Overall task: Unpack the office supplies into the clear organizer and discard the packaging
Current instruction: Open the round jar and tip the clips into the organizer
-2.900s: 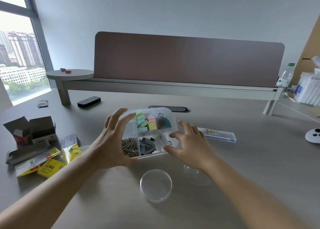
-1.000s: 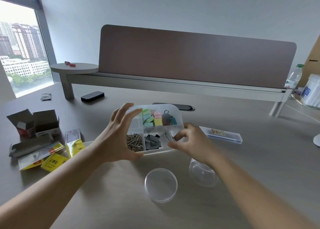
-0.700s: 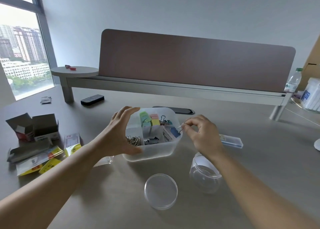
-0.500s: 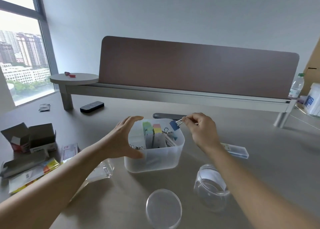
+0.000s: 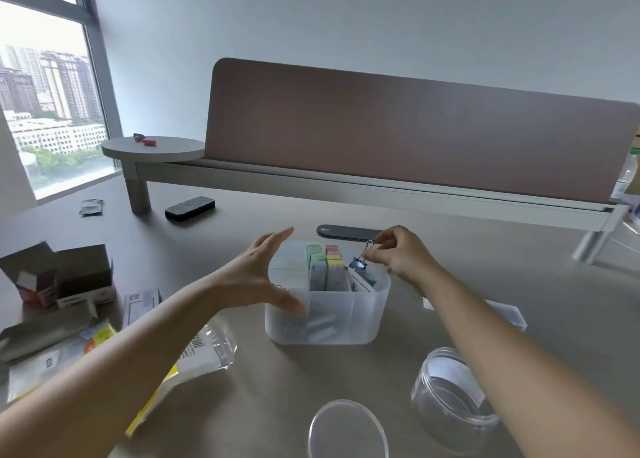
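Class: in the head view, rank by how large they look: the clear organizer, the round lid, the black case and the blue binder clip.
1. clear organizer
2. round lid, nearer the camera and partly cut off, so unsure
3. black case
4. blue binder clip, pinched by the right hand

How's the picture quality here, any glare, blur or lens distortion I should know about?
Head view: the window at the left is bright and washed out, while the desk lies in soft, even light with faint shadows; the wide lens bends straight edges near the frame's sides; the right hand pinching the blue binder clip and the clear organizer look slightly soft.
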`<state>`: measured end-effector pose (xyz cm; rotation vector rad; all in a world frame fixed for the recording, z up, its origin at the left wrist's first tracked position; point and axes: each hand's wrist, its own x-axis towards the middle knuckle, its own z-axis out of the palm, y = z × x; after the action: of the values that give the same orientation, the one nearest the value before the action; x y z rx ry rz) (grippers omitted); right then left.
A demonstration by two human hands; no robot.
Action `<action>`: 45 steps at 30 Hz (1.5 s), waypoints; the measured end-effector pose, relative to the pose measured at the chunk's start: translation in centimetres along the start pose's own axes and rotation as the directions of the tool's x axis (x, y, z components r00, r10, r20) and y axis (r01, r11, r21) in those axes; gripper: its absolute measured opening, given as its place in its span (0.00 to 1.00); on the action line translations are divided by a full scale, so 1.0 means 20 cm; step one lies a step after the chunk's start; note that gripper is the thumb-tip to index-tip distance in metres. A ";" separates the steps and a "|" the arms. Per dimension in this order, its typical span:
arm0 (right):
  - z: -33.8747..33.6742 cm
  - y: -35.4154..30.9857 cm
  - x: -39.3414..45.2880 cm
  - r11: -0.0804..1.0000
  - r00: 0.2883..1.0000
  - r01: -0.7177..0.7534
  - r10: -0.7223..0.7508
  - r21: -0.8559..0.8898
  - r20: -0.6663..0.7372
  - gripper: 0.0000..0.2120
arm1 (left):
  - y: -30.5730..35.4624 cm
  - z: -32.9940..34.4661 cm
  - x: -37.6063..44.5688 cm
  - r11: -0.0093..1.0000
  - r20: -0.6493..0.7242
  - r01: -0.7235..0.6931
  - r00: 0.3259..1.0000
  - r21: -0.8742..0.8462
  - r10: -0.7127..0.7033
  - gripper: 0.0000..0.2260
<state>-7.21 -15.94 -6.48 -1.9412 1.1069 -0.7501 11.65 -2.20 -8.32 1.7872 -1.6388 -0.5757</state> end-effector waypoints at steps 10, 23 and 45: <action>-0.34 0.30 -0.37 0.915 0.986 0.021 -0.085 -0.403 -0.143 0.16 | 0.18 0.23 -0.35 0.894 -0.285 -0.257 0.884 0.367 0.371 0.40; -0.27 0.35 -0.79 0.995 0.979 0.038 -0.056 0.096 0.196 0.22 | 0.23 0.54 -0.51 0.928 -0.010 -0.072 0.997 0.365 0.082 0.45; 0.73 -0.18 -0.76 0.972 0.908 0.194 -0.230 0.136 0.350 0.51 | -0.28 -0.03 -0.97 0.739 -0.316 0.535 0.843 0.410 -0.436 0.37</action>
<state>-1.05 3.57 -13.02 -2.0324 0.6291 -0.5148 13.54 17.22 -13.88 2.5973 -1.2269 -0.1836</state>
